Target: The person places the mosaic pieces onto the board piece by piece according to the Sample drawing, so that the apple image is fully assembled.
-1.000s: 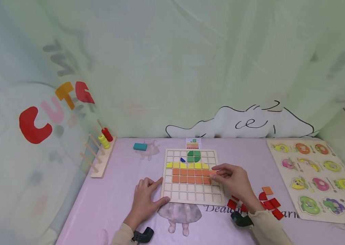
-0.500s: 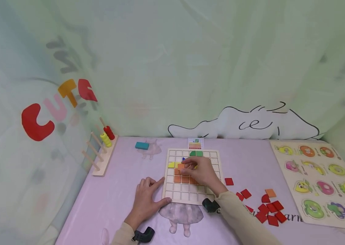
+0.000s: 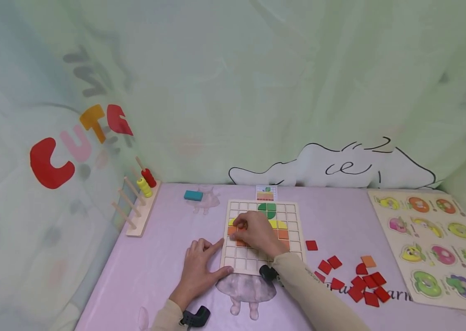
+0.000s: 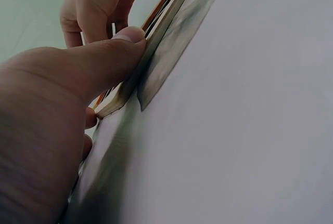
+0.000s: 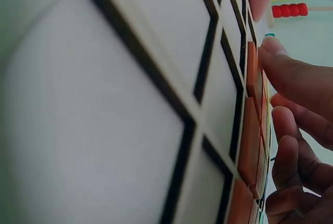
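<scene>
Our left hand (image 3: 197, 269) lies flat, steadying the board (image 3: 295, 239). Our right hand (image 3: 258, 234) pinches an orange tile (image 3: 232, 230); we push it flat.

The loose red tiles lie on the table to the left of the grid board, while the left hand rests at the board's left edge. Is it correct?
Not quite: the head view shows the loose red tiles lying to the right of the grid board. The left hand does rest at its left edge.

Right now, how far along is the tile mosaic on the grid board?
Done: green top, yellow row and some orange tiles sit in the grid board. In hand: right hand presses an orange tile at the left edge; left hand steadies the board. Left: bottom rows empty; loose red tiles wait on the table.
</scene>
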Demonstrator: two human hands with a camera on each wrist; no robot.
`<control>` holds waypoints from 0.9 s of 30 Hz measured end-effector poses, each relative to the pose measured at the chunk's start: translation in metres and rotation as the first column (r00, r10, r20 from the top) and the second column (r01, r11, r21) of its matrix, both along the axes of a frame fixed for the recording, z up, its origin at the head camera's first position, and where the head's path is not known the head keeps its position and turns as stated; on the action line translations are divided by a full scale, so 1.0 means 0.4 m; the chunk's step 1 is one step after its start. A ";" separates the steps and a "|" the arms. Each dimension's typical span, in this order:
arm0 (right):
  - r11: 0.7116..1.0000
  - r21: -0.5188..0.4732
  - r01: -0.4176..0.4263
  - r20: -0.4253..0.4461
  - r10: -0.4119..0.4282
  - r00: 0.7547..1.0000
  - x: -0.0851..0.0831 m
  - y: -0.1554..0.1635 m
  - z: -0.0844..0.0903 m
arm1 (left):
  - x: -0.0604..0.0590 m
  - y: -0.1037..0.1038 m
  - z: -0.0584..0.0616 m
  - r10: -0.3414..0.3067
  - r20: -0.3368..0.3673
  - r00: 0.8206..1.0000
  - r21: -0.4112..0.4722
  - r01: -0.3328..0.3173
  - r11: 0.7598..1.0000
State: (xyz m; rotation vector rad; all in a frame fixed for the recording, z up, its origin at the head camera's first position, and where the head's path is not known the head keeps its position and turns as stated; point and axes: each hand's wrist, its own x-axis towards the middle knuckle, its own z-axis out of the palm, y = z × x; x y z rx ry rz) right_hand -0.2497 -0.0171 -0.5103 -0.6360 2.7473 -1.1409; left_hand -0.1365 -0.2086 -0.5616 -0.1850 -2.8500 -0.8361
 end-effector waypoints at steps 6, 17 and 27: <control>1.000 0.014 0.007 -0.022 -0.006 1.000 0.003 0.001 0.006 | -0.003 0.000 0.003 -0.006 -0.012 1.000 -0.011 0.006 1.000; 0.999 0.034 0.014 -0.005 -0.013 1.000 0.001 0.004 0.014 | -0.007 0.000 0.003 -0.008 -0.022 1.000 -0.010 0.008 1.000; 0.989 0.059 0.138 -0.008 -0.138 0.990 0.037 0.230 0.060 | 0.000 0.005 0.000 0.021 0.019 1.000 -0.009 -0.021 1.000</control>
